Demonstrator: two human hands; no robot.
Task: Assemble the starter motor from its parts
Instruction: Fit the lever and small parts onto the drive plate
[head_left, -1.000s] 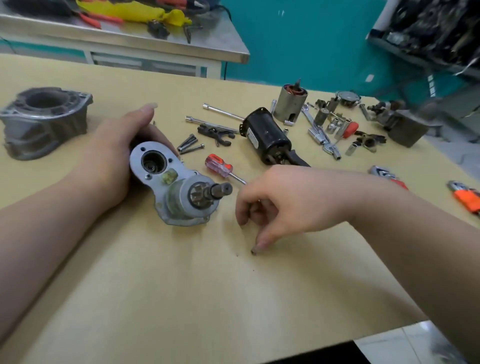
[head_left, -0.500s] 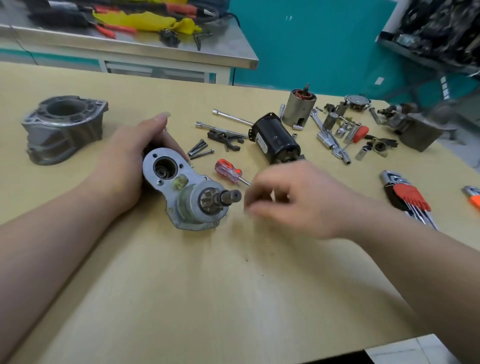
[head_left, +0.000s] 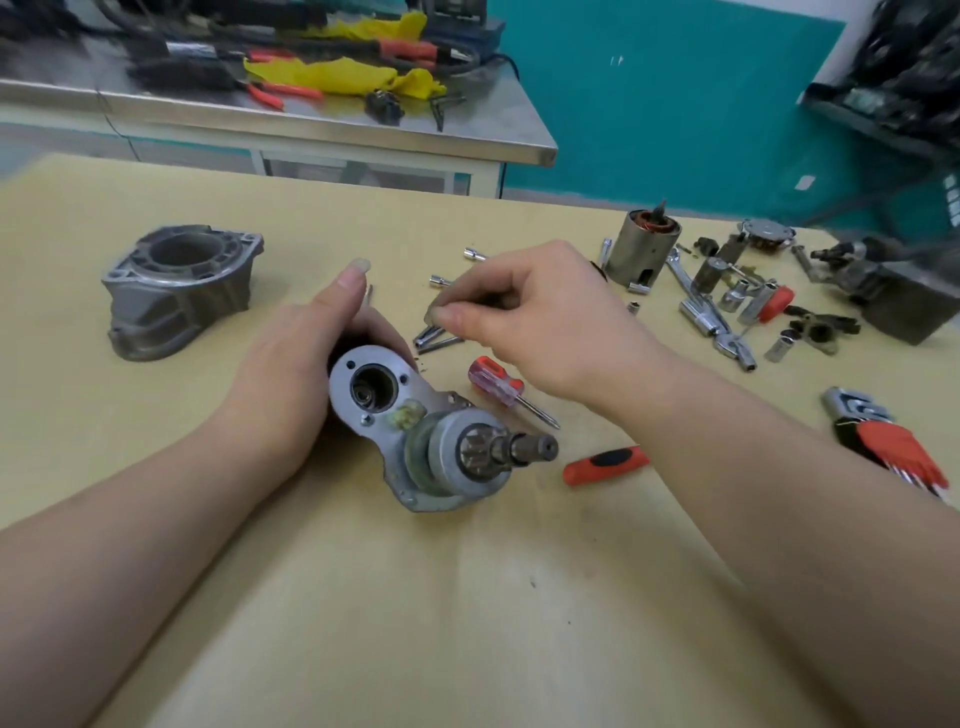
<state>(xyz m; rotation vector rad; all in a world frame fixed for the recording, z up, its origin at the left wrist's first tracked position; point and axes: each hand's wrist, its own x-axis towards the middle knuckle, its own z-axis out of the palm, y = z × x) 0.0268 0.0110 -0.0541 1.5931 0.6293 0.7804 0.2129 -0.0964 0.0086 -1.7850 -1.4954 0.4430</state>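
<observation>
Left hand (head_left: 291, 374) clasps the silver cast-metal starter housing (head_left: 410, 415) at frame centre. Right hand (head_left: 524, 317) pinches something tiny, unidentifiable. Fumbled, it could vanish among the steel bolts (head_left: 436, 340).

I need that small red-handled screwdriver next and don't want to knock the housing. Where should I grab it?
Take the small screwdriver by its red and clear handle, from above on the right: the handle lies flat and bare, the thin tip points toward you, and the starter housing held by the left hand sits to its left.
</observation>
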